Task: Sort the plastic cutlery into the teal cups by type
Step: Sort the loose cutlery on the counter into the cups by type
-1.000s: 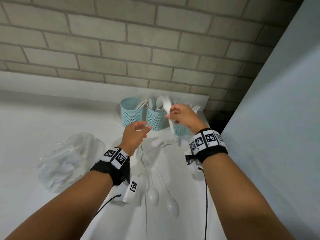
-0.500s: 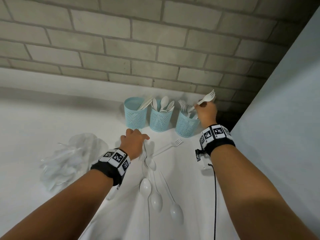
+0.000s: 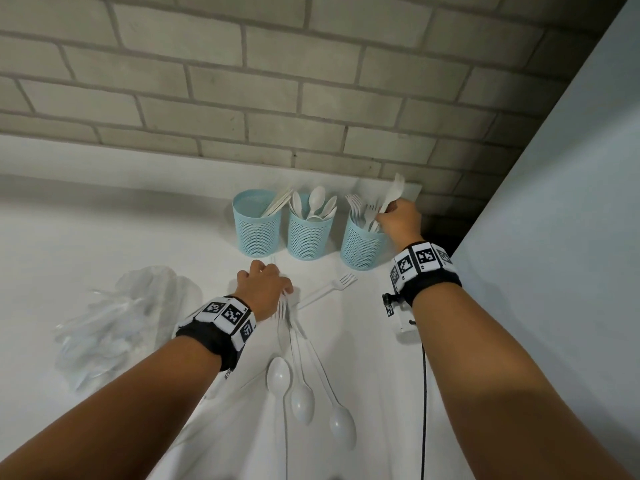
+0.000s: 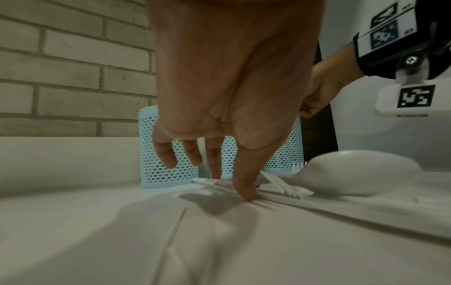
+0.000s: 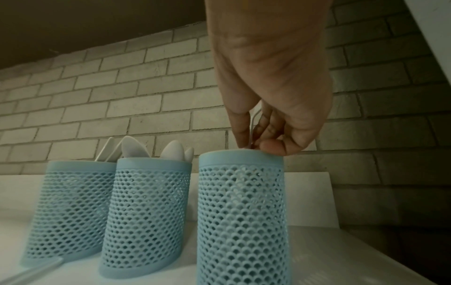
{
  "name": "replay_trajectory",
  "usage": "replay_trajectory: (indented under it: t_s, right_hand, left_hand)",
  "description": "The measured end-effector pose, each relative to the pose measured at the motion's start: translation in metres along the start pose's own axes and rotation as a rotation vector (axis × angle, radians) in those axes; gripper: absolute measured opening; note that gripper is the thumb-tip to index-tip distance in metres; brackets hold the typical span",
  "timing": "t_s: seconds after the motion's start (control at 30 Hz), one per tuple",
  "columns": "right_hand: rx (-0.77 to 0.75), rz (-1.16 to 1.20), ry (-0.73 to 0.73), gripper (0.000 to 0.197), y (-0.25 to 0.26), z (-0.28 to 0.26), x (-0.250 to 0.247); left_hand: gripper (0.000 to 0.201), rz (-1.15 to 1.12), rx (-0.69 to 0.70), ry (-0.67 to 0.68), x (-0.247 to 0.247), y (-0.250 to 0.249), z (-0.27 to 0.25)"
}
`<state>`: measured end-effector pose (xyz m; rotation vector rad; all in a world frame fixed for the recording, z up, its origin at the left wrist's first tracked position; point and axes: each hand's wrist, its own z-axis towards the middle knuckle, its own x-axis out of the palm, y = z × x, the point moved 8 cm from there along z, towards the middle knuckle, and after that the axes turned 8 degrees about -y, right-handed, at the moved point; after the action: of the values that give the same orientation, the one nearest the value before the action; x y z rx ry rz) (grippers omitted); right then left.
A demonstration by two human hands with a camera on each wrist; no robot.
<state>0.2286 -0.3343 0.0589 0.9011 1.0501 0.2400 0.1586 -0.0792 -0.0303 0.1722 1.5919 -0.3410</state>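
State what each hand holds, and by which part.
Right hand: a white fork, grip on its handle, over the right cup. Left hand: nothing held; fingertips touch loose cutlery.

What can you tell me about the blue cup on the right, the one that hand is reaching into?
The right cup is a pale teal cylinder that looks like plastic, with a mesh wall of small holes and a smooth solid band at the rim and base. It stands upright on the white counter, last in a row of three beside the brick wall. White forks stand in it, prongs up. The right hand is at its rim, pinching a fork.
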Motion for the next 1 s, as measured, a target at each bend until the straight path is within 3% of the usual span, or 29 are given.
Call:
replay_trajectory:
  t_s: [0.13, 0.27, 0.33, 0.4, 0.43, 0.5, 0.6, 0.67, 0.77, 1.0]
  right_hand:
    - [0.071, 0.192, -0.083, 0.034, -0.001, -0.003, -0.009]
    - [0.074, 0.18, -0.165, 0.037, 0.001, -0.005, -0.016]
    - [-0.049, 0.167, -0.286, 0.032, 0.01, -0.011, -0.025]
    - [-0.297, 0.198, -0.34, 0.023, 0.032, -0.027, -0.029]
    - [-0.426, 0.22, -0.287, 0.02, 0.043, -0.037, -0.024]
    - [-0.595, 0.197, -0.039, 0.016, 0.059, -0.059, -0.002]
    - [-0.609, -0.066, 0.494, 0.015, 0.053, -0.096, 0.05]
    - [-0.594, -0.346, 0.73, 0.027, 0.03, -0.117, 0.077]
    - [-0.569, -0.502, 0.768, 0.039, 0.004, -0.126, 0.092]
    - [-0.633, -0.622, 0.623, 0.022, 0.001, -0.134, 0.091]
  left_hand:
    - [0.052, -0.029, 0.005, -0.021, -0.002, -0.001, -0.001]
    - [0.052, -0.075, 0.01, -0.025, -0.002, 0.0, -0.002]
    - [0.048, -0.079, 0.021, -0.022, -0.003, 0.0, -0.003]
    - [0.045, -0.064, 0.038, -0.023, -0.005, -0.001, -0.005]
    - [0.044, -0.054, 0.047, -0.023, -0.006, -0.001, -0.005]
    - [0.042, -0.026, 0.073, -0.024, -0.007, -0.002, -0.006]
    - [0.043, 0.015, 0.101, 0.001, -0.006, 0.0, -0.008]
    - [0.047, 0.026, 0.121, 0.002, -0.005, 0.002, -0.008]
    - [0.049, 0.058, 0.166, -0.032, -0.005, 0.002, -0.008]
    - [0.031, 0.252, 0.326, -0.041, -0.004, -0.006, -0.014]
